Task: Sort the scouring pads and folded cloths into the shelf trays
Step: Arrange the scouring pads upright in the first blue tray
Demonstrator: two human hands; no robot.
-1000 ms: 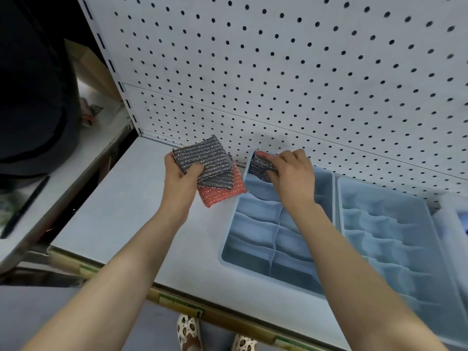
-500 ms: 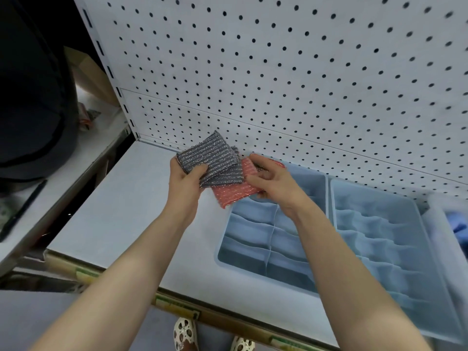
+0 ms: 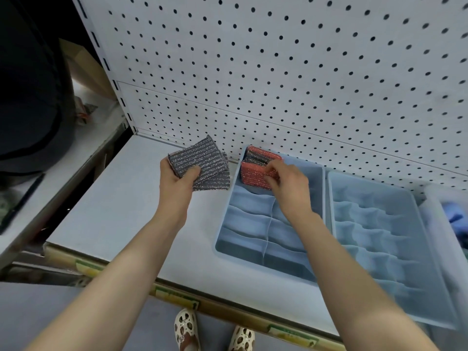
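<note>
My left hand [image 3: 177, 182] grips a fanned stack of grey glittery scouring pads [image 3: 202, 163] above the white shelf. My right hand [image 3: 288, 181] pinches a red scouring pad [image 3: 253, 174] that stands on edge in the far-left compartment of the left blue divided tray [image 3: 253, 259]. Behind it in that same compartment stand a grey pad [image 3: 254, 157] and another red pad [image 3: 266, 152]. The tray's other compartments hold nothing that I can see.
A second blue divided tray [image 3: 395, 295] lies to the right, with a pale bin holding blue cloth [image 3: 453, 219] at the far right edge. The pegboard wall [image 3: 278, 72] rises behind the white shelf [image 3: 121, 211]. A dark object and a pen lie on the counter at left.
My right hand took the red pad from the stack in my left hand and carried it right into the tray's far-left compartment. My left hand now holds only grey pads.
</note>
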